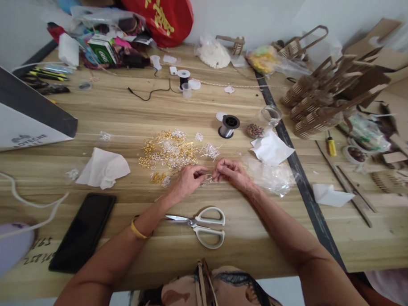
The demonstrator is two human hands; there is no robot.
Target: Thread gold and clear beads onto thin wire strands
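My left hand (191,178) and my right hand (232,172) are close together over the table, fingers pinched. A thin beaded strand (207,180) runs between the fingertips, with some of it hanging just below them. Its finer details are too small to make out. Right behind my hands spreads a pile of gold and silver jewellery findings (172,151). Short white pins (210,150) lie at the pile's right edge. Nearer my body, scissors (201,224) with white handles rest slightly parted, blades pointing left.
A spool of fine wire (229,126) stands behind my right hand, near a glass jar (271,115) and small beads (254,130). Clear plastic bags (273,175) lie to the right. A black phone (83,231) and crumpled tissue (104,168) are on the left. Small woven baskets (313,101) crowd the right.
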